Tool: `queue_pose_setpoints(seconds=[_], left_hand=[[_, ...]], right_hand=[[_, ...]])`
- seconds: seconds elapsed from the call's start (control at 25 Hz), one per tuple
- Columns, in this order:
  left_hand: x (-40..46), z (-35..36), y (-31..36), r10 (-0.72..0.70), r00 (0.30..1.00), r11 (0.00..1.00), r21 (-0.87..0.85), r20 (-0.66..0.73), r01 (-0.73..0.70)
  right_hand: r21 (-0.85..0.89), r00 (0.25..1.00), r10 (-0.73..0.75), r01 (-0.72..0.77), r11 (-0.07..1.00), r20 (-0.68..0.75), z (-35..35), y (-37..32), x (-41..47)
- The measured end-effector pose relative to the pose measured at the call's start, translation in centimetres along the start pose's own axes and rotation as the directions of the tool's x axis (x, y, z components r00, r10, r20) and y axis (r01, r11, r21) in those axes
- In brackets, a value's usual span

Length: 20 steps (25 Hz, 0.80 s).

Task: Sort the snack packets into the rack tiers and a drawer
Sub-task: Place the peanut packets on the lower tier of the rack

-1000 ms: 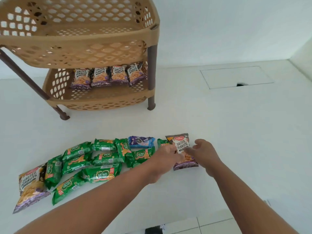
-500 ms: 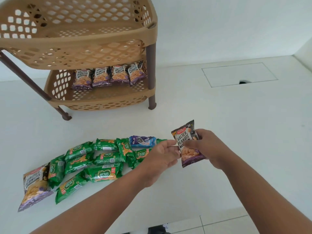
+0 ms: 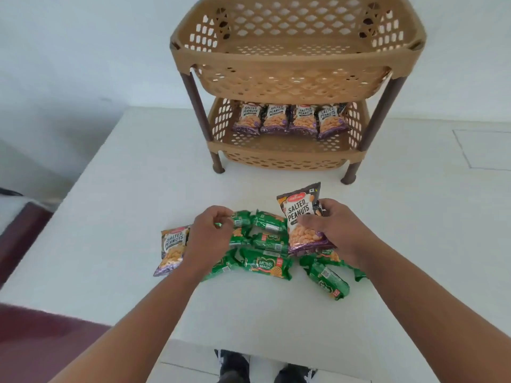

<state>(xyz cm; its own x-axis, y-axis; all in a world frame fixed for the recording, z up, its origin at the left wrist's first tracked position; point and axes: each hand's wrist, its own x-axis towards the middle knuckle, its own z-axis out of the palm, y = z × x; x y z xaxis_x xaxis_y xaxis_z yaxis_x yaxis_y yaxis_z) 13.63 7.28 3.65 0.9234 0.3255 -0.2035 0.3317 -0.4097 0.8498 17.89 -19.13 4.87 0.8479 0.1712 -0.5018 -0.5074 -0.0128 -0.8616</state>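
My right hand (image 3: 336, 230) grips a salted peanuts packet (image 3: 301, 217) and holds it upright above the pile. My left hand (image 3: 211, 236) hovers over the green biscuit packets (image 3: 266, 264), with its curled fingers pinching the end of one. More green packets (image 3: 329, 280) lie to the right under my right wrist. Another salted peanuts packet (image 3: 171, 248) lies flat at the pile's left end. Behind stands a tan two-tier rack (image 3: 290, 158). Several salted peanuts packets (image 3: 289, 121) lean in a row at the back of its lower tier.
The white table (image 3: 124, 189) ends close in front of me, where my shoes (image 3: 235, 367) show on the floor. A rectangular panel (image 3: 486, 150) is set into the tabletop at the right. A dark maroon surface (image 3: 19, 239) lies past the left edge.
My right hand has lifted the salted peanuts packet off the table and holds it upright. My left hand has let go of it and moved left over the green packets. The view has swung so that the rack is centred.
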Motion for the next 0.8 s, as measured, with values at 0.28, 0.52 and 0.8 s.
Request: queue_pose_setpoints(seconds=[0.28, 0.52, 0.8], left_hand=[[1.5, -8.5, -8.0, -0.413, 0.904, 0.856, 0.292, -0.106, 0.426], [1.9, -9.2, -8.2, -0.439, 0.897, 0.898, -0.014, -0.043, 0.439], [2.4, -10.5, -8.2, -0.525, 0.845, 0.835, -0.135, 0.100, 0.534]], right_hand=[[-0.056, 0.997, 0.048, -0.044, 0.997, 0.063, 8.5, 0.1, 3.3], [-0.063, 0.996, 0.049, -0.045, 0.997, 0.074, 10.2, 0.5, 4.2], [0.003, 0.997, 0.043, -0.043, 0.999, 0.071, 9.8, 1.2, 4.0]])
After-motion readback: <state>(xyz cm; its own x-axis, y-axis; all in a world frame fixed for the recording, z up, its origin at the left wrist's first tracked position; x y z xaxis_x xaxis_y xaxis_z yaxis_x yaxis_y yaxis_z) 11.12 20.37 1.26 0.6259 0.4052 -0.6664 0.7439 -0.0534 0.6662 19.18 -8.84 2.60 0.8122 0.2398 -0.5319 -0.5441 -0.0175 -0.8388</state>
